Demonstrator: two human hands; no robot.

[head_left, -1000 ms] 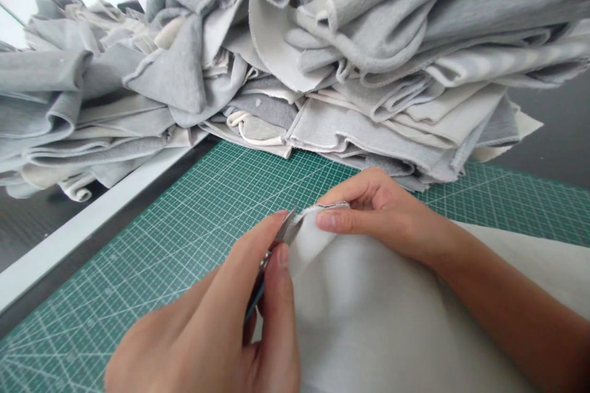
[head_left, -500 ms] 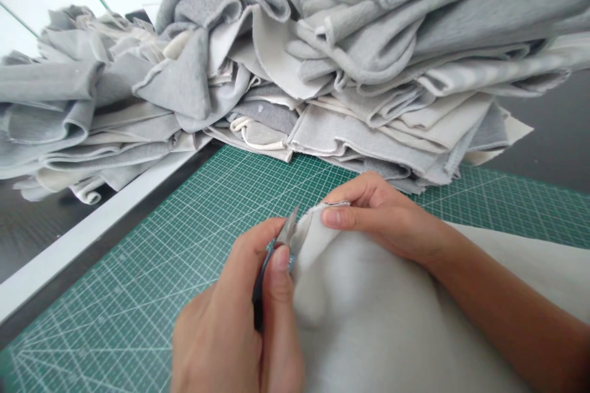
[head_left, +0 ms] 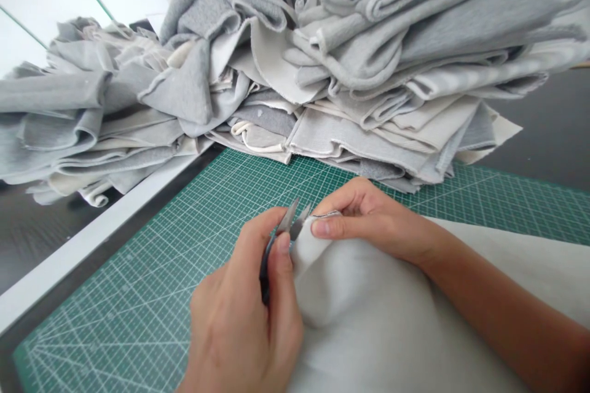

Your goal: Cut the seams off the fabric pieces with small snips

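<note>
Your left hand (head_left: 244,319) grips small snips (head_left: 288,219) at the edge of the pale fleece panel (head_left: 359,313), which lies on the green cutting mat (head_left: 138,282). Your right hand (head_left: 369,218) pinches that edge. You can't tell how much is cut; the grey fabric heap (head_left: 350,73) sits beyond.

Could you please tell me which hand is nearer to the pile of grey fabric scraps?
Right. The right hand is just in front of the pile of grey fabric scraps; the left hand sits farther from it.

Grey fabric scraps (head_left: 350,55) beside green cutting mat (head_left: 507,209)
</note>
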